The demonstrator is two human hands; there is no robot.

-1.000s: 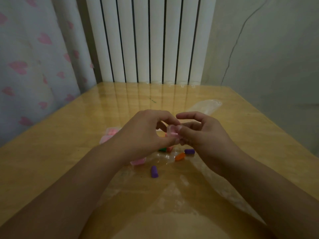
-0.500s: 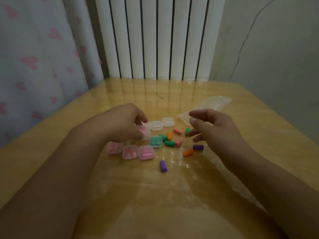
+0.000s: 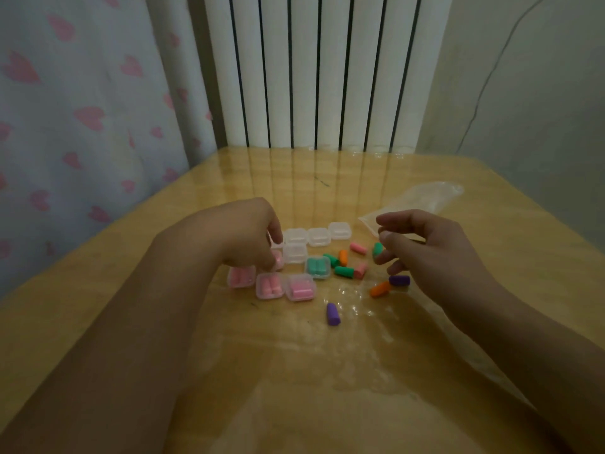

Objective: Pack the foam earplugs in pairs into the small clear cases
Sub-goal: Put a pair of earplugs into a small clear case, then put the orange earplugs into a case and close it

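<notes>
Pink-filled case [image 3: 277, 259] pinched under left hand [image 3: 244, 234], fingers curled onto it, beside three more pink-filled cases [image 3: 269, 286] and a green-filled case [image 3: 317, 267] on the tabletop [image 3: 98, 309]. Empty clear cases [image 3: 318, 236] just behind. Loose earplugs [image 3: 343, 271] scattered rightward. Right hand [image 3: 429, 247] hovering above, fingers loosely apart, holding nothing. Plastic bag [image 3: 422, 199] beyond.

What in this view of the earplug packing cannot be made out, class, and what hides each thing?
1. Head view: the pink case under the left hand is mostly covered by its fingers; whether they grip it is unclear.
2. One green earplug is partly hidden by the right hand.
3. The plastic bag: its contents are too blurred to tell.
</notes>
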